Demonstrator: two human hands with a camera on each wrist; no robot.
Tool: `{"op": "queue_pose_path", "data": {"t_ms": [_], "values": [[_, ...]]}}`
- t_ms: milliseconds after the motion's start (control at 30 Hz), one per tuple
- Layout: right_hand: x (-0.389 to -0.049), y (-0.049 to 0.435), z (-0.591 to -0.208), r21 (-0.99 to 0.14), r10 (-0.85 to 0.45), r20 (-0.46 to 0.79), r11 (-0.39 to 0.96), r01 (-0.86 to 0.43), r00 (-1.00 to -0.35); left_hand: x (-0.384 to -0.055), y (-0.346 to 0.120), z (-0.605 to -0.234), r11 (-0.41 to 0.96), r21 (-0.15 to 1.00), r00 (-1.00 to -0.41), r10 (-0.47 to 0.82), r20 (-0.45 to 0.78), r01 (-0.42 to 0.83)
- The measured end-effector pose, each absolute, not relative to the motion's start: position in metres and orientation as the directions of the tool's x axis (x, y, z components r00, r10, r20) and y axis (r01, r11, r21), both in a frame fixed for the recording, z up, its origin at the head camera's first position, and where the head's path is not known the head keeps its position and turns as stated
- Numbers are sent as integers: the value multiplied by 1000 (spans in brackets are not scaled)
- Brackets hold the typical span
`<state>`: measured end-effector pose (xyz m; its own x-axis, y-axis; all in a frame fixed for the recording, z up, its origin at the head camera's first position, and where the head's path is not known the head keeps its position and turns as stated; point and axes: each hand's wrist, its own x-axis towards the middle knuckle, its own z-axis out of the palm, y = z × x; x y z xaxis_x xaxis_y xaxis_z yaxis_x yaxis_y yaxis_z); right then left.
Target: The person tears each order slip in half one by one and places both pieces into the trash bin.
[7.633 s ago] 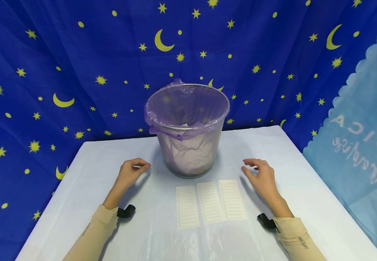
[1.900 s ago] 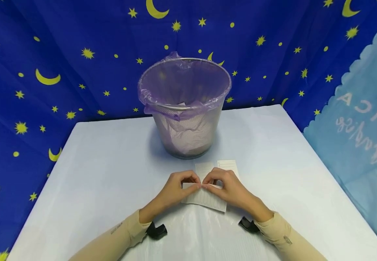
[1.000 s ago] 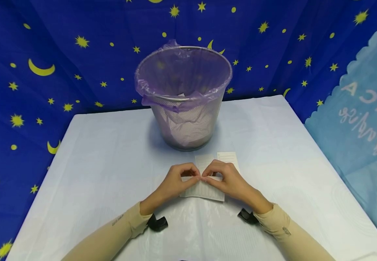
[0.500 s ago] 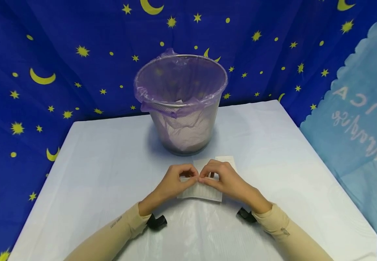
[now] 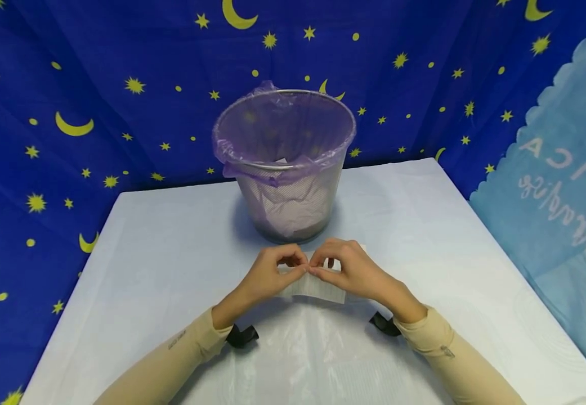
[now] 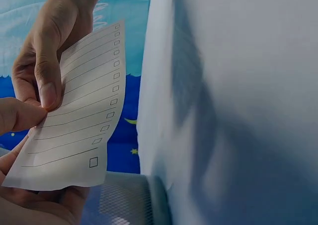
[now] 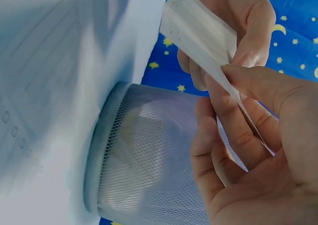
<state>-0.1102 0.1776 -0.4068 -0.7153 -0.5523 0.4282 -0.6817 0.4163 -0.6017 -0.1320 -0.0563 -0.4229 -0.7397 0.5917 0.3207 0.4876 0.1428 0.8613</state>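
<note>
Over the white table point(image 5: 171, 242), just on the near side of the mesh bin point(image 5: 298, 199), there's a lined paper sheet point(image 6: 89, 101) getting pinched by both hands at once. Left hand point(image 5: 264, 275) has it btwn thumb and curled fingers, so pretty much closed on it. Right hand point(image 5: 350, 273) = same deal from the other side, thumb on the printed face, fingers tucked behind. The thumb tips meet, or v. nearly, abt midway along the sheet's upper edge, so the paper sits btwn the hands w/ a bit sticking out past the grip each way. It's tilted and slightly bowed, clear of the tabletop, and the edge w/ the checkboxes is the one toward the table.

Another lined sheet point(image 7: 42, 43) lies flat on the table below, kinda blurry in the right wrist view. Bin's upright w/ a purple liner point(image 5: 282, 177) folded over the rim, plus a small white scrap point(image 5: 281, 161) inside. Each wrist has a black mount on it, left one point(image 5: 242, 336) and right one point(image 5: 385, 324), both next to beige sleeve cuffs. In the bg: dark blue curtain point(image 5: 135, 140) w/ yellow stars + moons, and a light blue cloth point(image 5: 551, 169) w/ mirrored lettering off to the right.
</note>
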Motion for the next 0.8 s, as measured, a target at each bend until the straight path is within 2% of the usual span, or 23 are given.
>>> {"op": "queue_pose_path", "data": {"t_ms": [300,800], "values": [[-116,178,-382,-558,-550,477,414,-719,-686,-141,-57,-399,113,811,-686,608,400,574],[-118,181,-355,-534,-547,509,404,-743,-664,-146,-53,-375,100,770,-657,597,460,630]]}}
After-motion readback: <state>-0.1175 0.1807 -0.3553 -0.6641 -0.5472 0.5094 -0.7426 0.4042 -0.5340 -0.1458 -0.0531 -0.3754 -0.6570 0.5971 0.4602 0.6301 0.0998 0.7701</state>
